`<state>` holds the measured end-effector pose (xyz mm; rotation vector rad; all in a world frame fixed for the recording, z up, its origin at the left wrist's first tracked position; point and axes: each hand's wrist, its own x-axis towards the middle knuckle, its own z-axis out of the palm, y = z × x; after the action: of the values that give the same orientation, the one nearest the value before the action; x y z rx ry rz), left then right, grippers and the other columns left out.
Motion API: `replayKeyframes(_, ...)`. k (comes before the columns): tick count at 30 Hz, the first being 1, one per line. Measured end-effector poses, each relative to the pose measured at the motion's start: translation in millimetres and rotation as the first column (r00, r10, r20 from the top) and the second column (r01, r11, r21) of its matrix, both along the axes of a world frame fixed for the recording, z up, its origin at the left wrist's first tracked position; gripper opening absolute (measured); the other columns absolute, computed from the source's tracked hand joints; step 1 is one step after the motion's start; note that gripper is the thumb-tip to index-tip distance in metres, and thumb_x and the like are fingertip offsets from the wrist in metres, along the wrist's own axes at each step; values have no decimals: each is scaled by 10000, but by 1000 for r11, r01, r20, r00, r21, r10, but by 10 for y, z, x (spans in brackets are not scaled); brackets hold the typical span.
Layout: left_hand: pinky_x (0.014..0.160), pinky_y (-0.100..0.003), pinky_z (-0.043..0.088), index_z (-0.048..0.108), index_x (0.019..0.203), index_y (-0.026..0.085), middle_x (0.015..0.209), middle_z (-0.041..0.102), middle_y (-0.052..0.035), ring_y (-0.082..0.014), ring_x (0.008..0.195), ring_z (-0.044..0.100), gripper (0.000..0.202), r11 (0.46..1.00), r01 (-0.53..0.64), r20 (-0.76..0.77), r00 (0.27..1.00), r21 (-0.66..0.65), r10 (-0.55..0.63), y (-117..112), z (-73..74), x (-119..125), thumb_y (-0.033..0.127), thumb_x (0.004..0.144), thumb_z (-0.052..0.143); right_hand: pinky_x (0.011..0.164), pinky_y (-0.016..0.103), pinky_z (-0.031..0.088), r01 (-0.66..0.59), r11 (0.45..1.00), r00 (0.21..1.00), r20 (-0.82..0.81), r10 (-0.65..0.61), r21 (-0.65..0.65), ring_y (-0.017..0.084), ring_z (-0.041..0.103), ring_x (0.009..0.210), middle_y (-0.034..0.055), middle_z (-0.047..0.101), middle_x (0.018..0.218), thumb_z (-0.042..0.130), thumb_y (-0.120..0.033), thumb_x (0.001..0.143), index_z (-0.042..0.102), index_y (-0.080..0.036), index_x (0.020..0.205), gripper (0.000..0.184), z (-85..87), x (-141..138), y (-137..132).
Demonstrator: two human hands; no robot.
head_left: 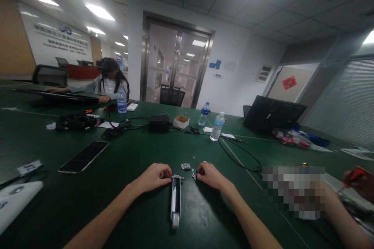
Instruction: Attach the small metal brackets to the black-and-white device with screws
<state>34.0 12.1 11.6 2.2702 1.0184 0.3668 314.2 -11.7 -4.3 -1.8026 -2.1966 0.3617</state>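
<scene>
A narrow black and silver rail-like part [175, 199] lies lengthwise on the green table [131, 206] between my forearms. My left hand [154, 176] is closed at its far end, fingers pinched on the small metal piece there. My right hand [209, 174] rests closed just right of a cluster of several small screws and washers [193, 172]; what it holds, if anything, is hidden. A small metal bracket [185, 166] lies just beyond the rail's end.
A phone [84, 156] lies at left, a white device [14, 202] at the near left edge. Cables [239, 155], water bottles [217, 126], a small box [181, 121] and a black adapter [159, 123] sit farther back. One person sits at far left; another person's hand with a red tool [355, 175] is at right.
</scene>
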Motion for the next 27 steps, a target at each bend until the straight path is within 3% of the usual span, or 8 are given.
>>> replayKeyframes(8, 618, -237, 434, 648, 1037, 188, 1008, 644, -24, -138, 731, 559, 273, 1000, 23, -1, 1000, 18, -23, 48, -31, -26, 365, 835, 599, 700, 258, 426, -64, 993, 997, -34, 68, 99, 158, 588, 774, 34, 653, 846, 574, -138, 796, 639, -172, 880, 112, -58, -45, 6)
replayKeyframes(16, 652, -260, 419, 627, 1052, 201, 979, 620, -23, -149, 743, 537, 228, 971, -19, 39, 999, 240, 10, 28, -66, -9, 327, 871, 568, 775, 280, 454, -145, 950, 952, -221, 210, 277, 159, 582, 850, 35, 637, 909, 579, -167, 865, 612, -186, 918, 65, -47, -338, -95)
replayKeyframes(22, 797, -299, 439, 613, 1038, 199, 1043, 648, -41, -191, 927, 586, 157, 897, 95, 0, 995, 432, -105, -100, -86, 106, 231, 894, 558, 724, 253, 460, -156, 940, 900, -348, 261, 302, 136, 571, 770, 13, 631, 849, 587, -160, 845, 615, -191, 875, 52, -70, -556, -176)
replayKeyframes(27, 817, -314, 435, 619, 1021, 202, 1071, 657, -49, -204, 972, 600, 131, 842, 174, -92, 985, 511, -148, -195, -59, 199, 176, 900, 575, 670, 224, 437, -156, 954, 850, -458, 261, 254, 118, 546, 716, -14, 609, 776, 624, -218, 829, 609, -189, 829, 32, -80, -627, -217)
